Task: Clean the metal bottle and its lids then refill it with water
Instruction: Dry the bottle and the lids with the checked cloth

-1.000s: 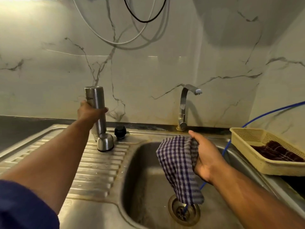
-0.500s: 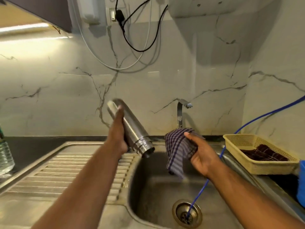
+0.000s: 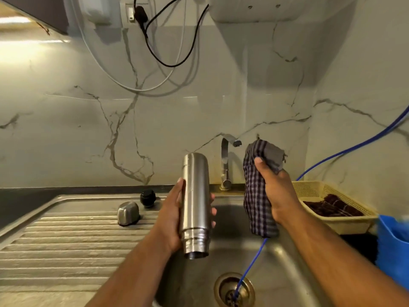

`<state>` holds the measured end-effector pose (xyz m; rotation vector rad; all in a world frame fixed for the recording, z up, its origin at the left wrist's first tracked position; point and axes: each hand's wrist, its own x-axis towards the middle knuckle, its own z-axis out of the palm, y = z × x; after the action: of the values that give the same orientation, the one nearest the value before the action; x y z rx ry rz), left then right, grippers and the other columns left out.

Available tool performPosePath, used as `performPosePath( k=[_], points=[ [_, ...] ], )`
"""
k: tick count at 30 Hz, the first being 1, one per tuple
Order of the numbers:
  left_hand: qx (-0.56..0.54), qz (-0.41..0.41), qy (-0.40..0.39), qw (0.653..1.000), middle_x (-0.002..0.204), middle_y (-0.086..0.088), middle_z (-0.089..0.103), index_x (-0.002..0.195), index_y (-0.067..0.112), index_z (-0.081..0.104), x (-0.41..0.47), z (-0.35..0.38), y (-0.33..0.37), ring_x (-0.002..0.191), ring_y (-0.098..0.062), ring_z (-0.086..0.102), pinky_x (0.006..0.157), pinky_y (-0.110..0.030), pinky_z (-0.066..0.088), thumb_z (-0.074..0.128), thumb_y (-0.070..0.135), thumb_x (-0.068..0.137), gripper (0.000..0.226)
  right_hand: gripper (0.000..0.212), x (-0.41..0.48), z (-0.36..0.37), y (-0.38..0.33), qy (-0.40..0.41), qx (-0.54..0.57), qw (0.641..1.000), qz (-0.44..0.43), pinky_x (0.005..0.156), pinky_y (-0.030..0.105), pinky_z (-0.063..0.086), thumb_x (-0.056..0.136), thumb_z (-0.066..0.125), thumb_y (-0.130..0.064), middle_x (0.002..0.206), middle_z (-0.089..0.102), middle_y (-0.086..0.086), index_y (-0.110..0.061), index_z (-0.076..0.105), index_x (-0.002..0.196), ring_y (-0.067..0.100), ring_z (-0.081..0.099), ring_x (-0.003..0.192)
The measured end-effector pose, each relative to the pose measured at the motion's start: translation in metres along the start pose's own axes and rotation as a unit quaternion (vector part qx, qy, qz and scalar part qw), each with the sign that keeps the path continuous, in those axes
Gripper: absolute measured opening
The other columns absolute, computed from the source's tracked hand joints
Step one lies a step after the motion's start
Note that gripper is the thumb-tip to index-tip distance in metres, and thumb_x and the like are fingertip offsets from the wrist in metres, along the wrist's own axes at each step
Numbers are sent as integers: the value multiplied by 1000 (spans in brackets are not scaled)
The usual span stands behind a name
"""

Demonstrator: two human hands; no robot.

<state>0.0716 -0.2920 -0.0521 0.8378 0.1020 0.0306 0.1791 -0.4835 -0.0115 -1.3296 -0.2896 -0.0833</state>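
At the centre of the frame the metal bottle (image 3: pixel 195 202) hangs mouth-down over the sink (image 3: pixel 287 262), its long axis close to upright, with the left hand (image 3: pixel 174 216) curled round its smooth brushed-steel barrel, thumb on the left flank and fingertips showing at the right. Just to its right, not touching, the right hand (image 3: pixel 276 191) clutches a limp checked cloth (image 3: pixel 256 209) under bent fingers, well placed, I judge, to wipe the barrel. The domed steel cap (image 3: pixel 128 212) and black stopper (image 3: pixel 147 197) sit on the ridged drainboard (image 3: pixel 66 240) at left

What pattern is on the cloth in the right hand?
A dark blue-and-white check on the cloth, clearest in the head view.
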Motion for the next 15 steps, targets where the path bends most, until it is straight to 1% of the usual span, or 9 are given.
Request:
performPosePath(
  k=[2,4,7,9,11,12,13,14,15],
  points=[
    [33,-3,-8,999,116,-23,69,137,5,57,2,4,-4,82,-38,70,71,-48,62,54,63,92,73,26,2,-3,-6,-29,-80,996,-36,95,34,50,91,62,-57,100,74,-10,-32,68,95,12,67,101],
    [74,-6,-23,997,113,-25,69,121,3,69,1,9,-10,78,-38,69,68,-47,62,51,62,94,67,31,4,-6,-4,-66,-166,981,-78,86,26,51,91,60,-60,96,73,-15,-31,71,99,7,67,98],
    [128,-11,-51,990,108,-24,69,95,8,81,-4,21,-19,73,-36,67,63,-45,60,45,59,97,63,21,7,-6,12,-86,-241,952,-165,76,4,41,96,63,-44,101,68,-17,-31,68,112,-4,62,95],
    [146,-10,-49,988,105,-24,69,91,9,82,-5,23,-21,72,-36,67,62,-44,60,43,58,98,63,2,6,-2,21,-97,-280,924,-240,73,2,37,98,64,-36,98,62,-14,-34,64,98,-5,57,87],
    [136,0,-21,991,99,-25,70,100,5,78,-3,20,-20,71,-37,67,61,-45,60,45,58,97,62,10,2,-5,30,-173,-338,872,-310,71,11,37,96,65,-33,95,51,-14,-37,59,89,-2,54,86],
    [132,7,-3,991,97,-25,71,109,5,73,-3,17,-18,72,-38,68,63,-45,60,46,58,98,61,9,-3,-9,31,-240,-375,832,-332,72,16,39,93,64,-33,100,48,-14,-41,61,97,0,52,90],
    [135,13,15,991,98,-26,71,118,7,69,-2,14,-16,75,-39,69,66,-46,59,47,58,97,59,28,-9,-12,29,-304,-419,775,-363,73,20,41,91,62,-35,107,46,-13,-51,60,114,3,51,93],
    [147,17,29,989,101,-28,72,123,8,66,-3,13,-14,78,-39,70,70,-46,60,48,58,96,59,48,-14,-16,27,-355,-470,708,-389,75,21,43,93,59,-37,114,44,-13,-66,46,129,6,50,96],
    [163,18,37,986,103,-29,71,124,8,66,-3,13,-13,79,-39,70,71,-45,60,49,58,95,60,60,-13,-19,26,-367,-503,667,-409,76,18,42,95,57,-36,116,42,-14,-71,33,138,6,48,97]
  ],
)
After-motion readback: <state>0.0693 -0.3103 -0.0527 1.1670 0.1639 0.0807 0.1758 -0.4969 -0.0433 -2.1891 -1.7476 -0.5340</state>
